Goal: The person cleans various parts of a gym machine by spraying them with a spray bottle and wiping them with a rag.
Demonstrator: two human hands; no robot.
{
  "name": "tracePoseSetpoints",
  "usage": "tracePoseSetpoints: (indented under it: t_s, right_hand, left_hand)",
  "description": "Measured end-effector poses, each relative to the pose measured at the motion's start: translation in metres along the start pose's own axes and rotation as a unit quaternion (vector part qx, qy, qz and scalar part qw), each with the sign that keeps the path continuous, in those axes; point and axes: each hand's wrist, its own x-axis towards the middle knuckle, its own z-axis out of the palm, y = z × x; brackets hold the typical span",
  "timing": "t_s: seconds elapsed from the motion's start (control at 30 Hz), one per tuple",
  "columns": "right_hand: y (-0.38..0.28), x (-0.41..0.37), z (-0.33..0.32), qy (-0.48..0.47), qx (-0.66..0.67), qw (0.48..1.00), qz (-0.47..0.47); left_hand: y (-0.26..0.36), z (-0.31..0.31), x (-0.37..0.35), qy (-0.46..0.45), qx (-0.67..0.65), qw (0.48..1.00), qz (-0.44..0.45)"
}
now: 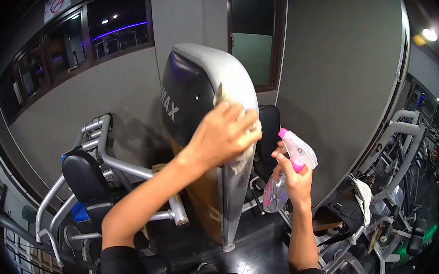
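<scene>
My left hand (pixel 224 131) is closed on a pale, crumpled cloth (pixel 232 93) and presses it against the silver edge of a tall gym machine (pixel 188 83). The machine's upper cover is black, with the letters "MAX" partly visible. To the right of the machine, my right hand (pixel 293 175) grips a clear spray bottle (pixel 275 193) by its neck. The bottle has a white and pink spray head (pixel 298 149), and its pink nozzle points up and to the left, toward the machine.
A padded seat with silver bars (pixel 87 171) stands at the left. At the right are a black bag with a white cloth (pixel 364 198) and more gym equipment (pixel 395 135). Grey walls (pixel 346 52) and windows (pixel 120 29) lie behind. The floor (pixel 257 241) is dark.
</scene>
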Motion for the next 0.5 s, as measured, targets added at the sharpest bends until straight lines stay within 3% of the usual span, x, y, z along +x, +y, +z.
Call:
tracePoseSetpoints:
  t_s: [0.07, 0.2, 0.3, 0.5]
  right_hand:
    - [0.006, -0.01, -0.004, 0.01, 0.02, 1.0, 0.02]
    - [0.01, -0.025, -0.011, 0.015, 0.016, 0.999, 0.024]
    - [0.008, -0.036, -0.02, 0.029, 0.041, 0.999, 0.013]
    - [0.012, -0.063, -0.037, 0.054, 0.061, 0.997, -0.018]
  left_hand:
    - [-0.014, 0.001, 0.015, 0.005, 0.011, 1.0, -0.028]
    - [-0.059, 0.011, 0.057, 0.047, 0.062, 0.976, -0.205]
    - [-0.048, 0.01, 0.054, 0.035, 0.04, 0.975, -0.214]
    - [0.039, 0.019, -0.023, -0.064, 0.02, 0.997, 0.043]
